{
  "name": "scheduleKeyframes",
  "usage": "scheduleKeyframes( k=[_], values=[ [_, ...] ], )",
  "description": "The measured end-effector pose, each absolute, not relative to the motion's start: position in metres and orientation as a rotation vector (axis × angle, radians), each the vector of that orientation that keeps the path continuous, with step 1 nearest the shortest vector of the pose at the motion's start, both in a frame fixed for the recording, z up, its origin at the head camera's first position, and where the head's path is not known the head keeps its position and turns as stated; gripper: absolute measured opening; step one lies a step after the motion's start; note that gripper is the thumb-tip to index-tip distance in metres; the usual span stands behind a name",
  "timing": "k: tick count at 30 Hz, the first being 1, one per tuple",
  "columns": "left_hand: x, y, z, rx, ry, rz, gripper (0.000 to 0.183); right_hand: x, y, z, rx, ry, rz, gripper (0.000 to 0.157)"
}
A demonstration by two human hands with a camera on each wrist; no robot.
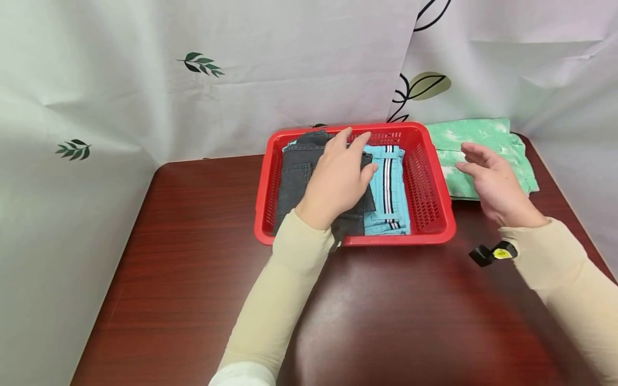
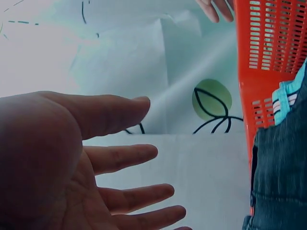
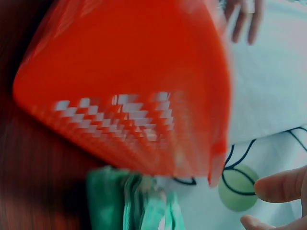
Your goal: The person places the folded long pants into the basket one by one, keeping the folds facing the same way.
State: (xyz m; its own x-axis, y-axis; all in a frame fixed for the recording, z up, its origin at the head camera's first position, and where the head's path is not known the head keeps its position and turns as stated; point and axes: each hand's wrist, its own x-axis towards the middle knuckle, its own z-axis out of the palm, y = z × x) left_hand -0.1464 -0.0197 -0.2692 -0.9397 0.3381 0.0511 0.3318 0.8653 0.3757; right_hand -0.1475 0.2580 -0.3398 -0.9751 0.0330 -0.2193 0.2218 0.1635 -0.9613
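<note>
My left hand (image 1: 338,179) hovers over a red plastic basket (image 1: 356,240), its fingers spread and nothing between them. Under it lie folded dark jeans (image 1: 295,187), which fill the left half of the basket. Beside these are light blue folded pants (image 1: 398,187) with a black and white striped band. My right hand (image 1: 499,185) is held in the air to the right of the basket, fingers loosely bent and holding nothing. Below and behind that hand, a folded green and white tie-dye garment (image 1: 475,134) rests on the table.
The brown wooden table (image 1: 193,257) carries the basket near its back edge. A pale curtain (image 1: 289,64) with leaf prints hangs behind and along both sides. In the right wrist view, the basket's slotted wall (image 3: 120,57) stands close beside the green garment.
</note>
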Motion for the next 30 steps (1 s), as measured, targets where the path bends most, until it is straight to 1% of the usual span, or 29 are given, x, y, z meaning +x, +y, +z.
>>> scheduleKeyframes(
  k=[4,10,12,16,21,30],
  values=[
    [-0.15,-0.007,-0.268,0.598,2.985,0.549,0.066,-0.149,0.262,-0.343,0.234,2.471,-1.701,0.068],
    [-0.151,0.01,-0.271,0.699,2.964,0.425,0.066,-0.156,0.272,-0.348,0.097,2.594,-1.328,0.078],
    [-0.15,0.016,-0.272,0.728,2.962,0.39,0.066,-0.159,0.274,-0.35,0.029,2.646,-1.172,0.079],
    [-0.145,0.028,-0.275,0.768,2.954,0.336,0.066,-0.165,0.275,-0.356,-0.085,2.761,-0.889,0.074],
    [-0.135,0.04,-0.28,0.855,2.927,0.302,0.066,-0.166,0.278,-0.364,-0.063,2.75,-0.736,0.07],
    [-0.122,0.051,-0.285,0.933,2.914,0.272,0.065,-0.159,0.282,-0.371,-0.121,2.725,-0.646,0.07]
  ],
)
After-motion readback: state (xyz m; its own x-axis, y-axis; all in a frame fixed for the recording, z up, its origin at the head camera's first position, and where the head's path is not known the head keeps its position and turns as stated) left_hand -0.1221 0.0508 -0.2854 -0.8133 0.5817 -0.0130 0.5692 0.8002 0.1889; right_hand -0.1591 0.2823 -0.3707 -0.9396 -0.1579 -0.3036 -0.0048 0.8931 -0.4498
